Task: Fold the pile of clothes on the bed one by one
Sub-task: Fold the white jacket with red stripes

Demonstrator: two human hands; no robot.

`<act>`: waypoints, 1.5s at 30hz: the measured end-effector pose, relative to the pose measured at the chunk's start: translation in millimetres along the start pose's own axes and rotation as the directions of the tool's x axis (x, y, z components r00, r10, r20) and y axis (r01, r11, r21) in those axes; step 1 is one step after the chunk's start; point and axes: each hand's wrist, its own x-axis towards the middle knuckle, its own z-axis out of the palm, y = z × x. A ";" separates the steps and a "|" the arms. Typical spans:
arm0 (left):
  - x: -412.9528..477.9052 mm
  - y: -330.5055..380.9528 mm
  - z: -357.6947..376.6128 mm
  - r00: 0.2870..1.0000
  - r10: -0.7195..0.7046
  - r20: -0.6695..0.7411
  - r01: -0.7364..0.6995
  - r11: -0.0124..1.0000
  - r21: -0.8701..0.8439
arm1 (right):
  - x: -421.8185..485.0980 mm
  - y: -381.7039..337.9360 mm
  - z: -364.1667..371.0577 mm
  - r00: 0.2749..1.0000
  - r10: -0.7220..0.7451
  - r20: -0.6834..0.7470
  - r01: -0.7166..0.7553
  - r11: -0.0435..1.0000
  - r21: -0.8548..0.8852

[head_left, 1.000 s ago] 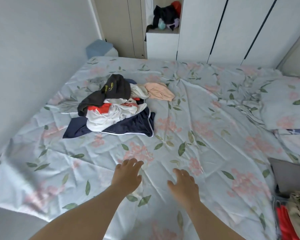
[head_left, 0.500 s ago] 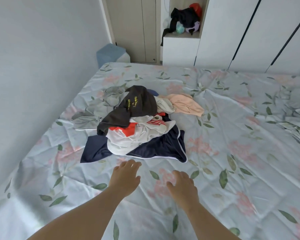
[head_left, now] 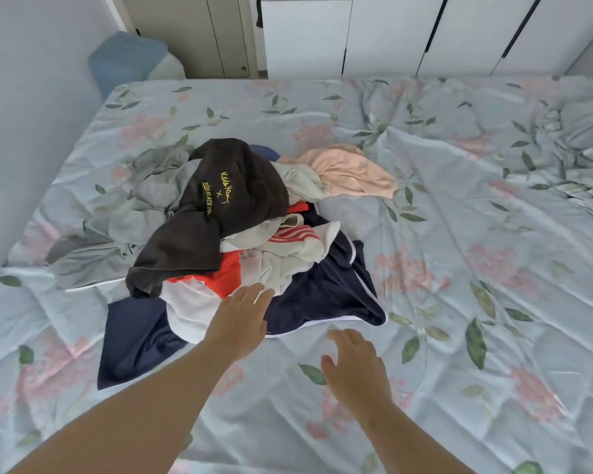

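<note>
A loose pile of clothes lies on the left half of the bed (head_left: 459,241). On top is a dark brown shirt with yellow lettering (head_left: 220,206). Under it lie a white and red garment (head_left: 274,261), a navy garment with white trim (head_left: 322,295), a grey-green garment (head_left: 151,200) and a peach one (head_left: 350,169). My left hand (head_left: 242,314) reaches over the near edge of the pile, fingers straight, above the white and navy cloth. My right hand (head_left: 355,366) hovers over the bedsheet just short of the pile, fingers relaxed and holding nothing.
The floral sheet is wrinkled, with bunched bedding at the right edge (head_left: 582,138). A grey wall runs along the left side. White wardrobe doors (head_left: 425,32) and a blue bin (head_left: 127,59) stand beyond the bed's far end.
The view has closed in on the pile. Both hands have moved forward; the left hand now overlaps the pile's near edge, where before it was over bare sheet.
</note>
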 end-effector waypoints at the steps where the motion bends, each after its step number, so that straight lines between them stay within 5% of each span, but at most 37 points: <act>1: 11.2 -1.3 3.9 1.000 0.007 -0.018 -0.007 1.000 0.011 | 4.3 0.5 4.6 1.000 0.005 0.008 -0.005 1.000 0.002; 8: 61.4 -2.9 29.6 0.989 -0.124 -0.083 0.141 0.952 0.270 | 20.7 17.3 13.6 1.000 -0.023 -0.006 0.023 0.998 0.054; 12: 68.5 10.3 8.6 0.984 -0.069 -0.161 0.117 0.945 0.306 | 11.0 31.3 12.8 1.000 0.010 -0.001 -0.010 0.994 0.113; 16: 59.3 10.2 -14.8 0.976 -0.217 0.007 0.217 0.976 0.008 | -8.7 37.8 0.8 1.000 0.017 -0.006 -0.016 0.979 0.201; 22: 5.5 16.0 -65.5 0.959 -0.276 -0.059 0.273 0.961 -0.052 | -42.4 34.4 -45.3 0.998 -0.039 -0.052 0.052 0.953 0.298; 25: -29.2 29.2 -100.0 0.922 -0.373 -0.102 0.321 0.886 -0.334 | -59.3 30.7 -70.4 0.990 -0.107 -0.091 0.131 0.937 0.323; 33: -98.5 113.0 -167.4 0.878 -0.416 -0.236 0.153 0.712 -0.685 | -109.6 47.8 -125.4 0.960 -0.256 -0.113 0.279 0.905 0.321; 45: -171.1 259.9 -246.8 0.770 -0.524 -0.363 -0.117 0.443 -0.889 | -188.8 141.7 -203.0 0.950 -0.252 -0.186 0.307 0.870 0.385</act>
